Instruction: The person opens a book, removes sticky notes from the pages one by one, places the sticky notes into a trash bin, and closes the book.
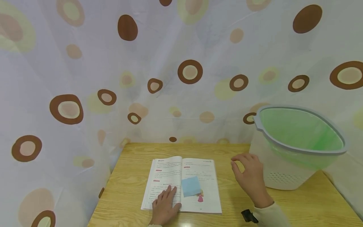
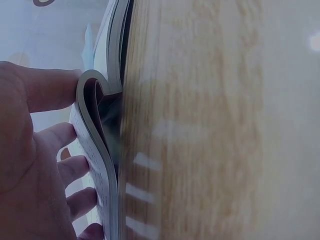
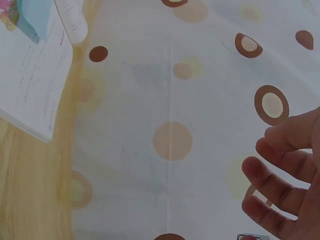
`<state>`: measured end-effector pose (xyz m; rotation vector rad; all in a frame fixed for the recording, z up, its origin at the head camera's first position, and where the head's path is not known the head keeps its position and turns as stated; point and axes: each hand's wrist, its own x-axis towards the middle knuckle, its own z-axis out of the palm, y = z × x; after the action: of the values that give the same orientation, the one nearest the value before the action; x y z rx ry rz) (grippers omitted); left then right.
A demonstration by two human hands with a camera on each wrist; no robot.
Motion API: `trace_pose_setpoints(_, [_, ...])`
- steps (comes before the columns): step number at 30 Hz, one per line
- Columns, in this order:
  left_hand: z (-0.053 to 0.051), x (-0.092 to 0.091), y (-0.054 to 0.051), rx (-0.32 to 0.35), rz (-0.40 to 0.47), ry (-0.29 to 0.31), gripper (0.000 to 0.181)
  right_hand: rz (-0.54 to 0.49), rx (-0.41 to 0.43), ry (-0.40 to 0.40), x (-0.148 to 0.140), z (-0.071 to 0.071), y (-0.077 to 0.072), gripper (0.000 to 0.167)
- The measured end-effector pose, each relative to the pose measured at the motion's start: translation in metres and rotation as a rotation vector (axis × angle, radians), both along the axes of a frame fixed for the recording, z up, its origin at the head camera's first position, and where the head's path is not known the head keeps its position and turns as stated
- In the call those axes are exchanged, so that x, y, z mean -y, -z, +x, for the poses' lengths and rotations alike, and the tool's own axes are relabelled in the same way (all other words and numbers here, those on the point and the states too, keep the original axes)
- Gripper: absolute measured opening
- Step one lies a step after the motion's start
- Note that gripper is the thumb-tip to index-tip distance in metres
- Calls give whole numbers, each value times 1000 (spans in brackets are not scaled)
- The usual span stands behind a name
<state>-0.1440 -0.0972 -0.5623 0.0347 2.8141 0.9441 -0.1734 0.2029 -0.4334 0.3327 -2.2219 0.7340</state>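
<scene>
A book (image 1: 204, 164) lies spread on the wooden table, its pages bulging at the middle fold. My left hand (image 1: 165, 205) rests on the lower part of the left page, fingers spread; in the left wrist view the thumb (image 2: 52, 89) touches the curved pages by the fold. On the right page sits a square blue paper note (image 1: 191, 186), beside a small pink printed figure. My right hand (image 1: 250, 175) is raised to the right of the book, apart from it. Its fingers (image 3: 272, 180) bend loosely, and nothing shows between them.
A tall white and green basket (image 1: 283, 164) with a grey rim stands on the right of the table (image 1: 127, 176), close by my right hand. Behind and at both sides hangs a spotted curtain (image 1: 170, 56). A black item (image 1: 249, 216) is at the right cuff.
</scene>
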Motion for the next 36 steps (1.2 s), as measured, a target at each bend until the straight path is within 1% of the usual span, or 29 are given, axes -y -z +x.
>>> trace_pose_setpoints(7, [-1, 0, 1, 2, 3, -5, 65, 49, 93, -17, 23, 2, 25, 15])
trace_pose_setpoints(14, [-2, 0, 0, 10, 11, -9, 66, 105, 273, -34, 51, 5, 49, 13])
trace_pose_setpoints(17, [-2, 0, 1, 13, 7, -7, 66, 137, 334, -60, 63, 5, 57, 12])
trace_pose_setpoints(21, [-2, 0, 2, 11, 0, -4, 66, 161, 384, -107, 74, 5, 66, 9])
trace_pose_setpoints(25, [-2, 0, 2, 8, -4, -2, 66, 190, 456, -136, 83, 4, 77, 8])
trace_pose_setpoints(28, [-2, 0, 2, 7, -1, -1, 66, 219, 519, -142, 87, 3, 86, 9])
trace_pose_setpoints(32, [-2, 1, 4, 6, 0, 0, 66, 229, 551, -148, 92, 2, 97, 10])
trace_pose_setpoints(36, [-2, 1, 8, 3, -16, -3, 67, 227, 530, -162, 95, -2, 106, 9])
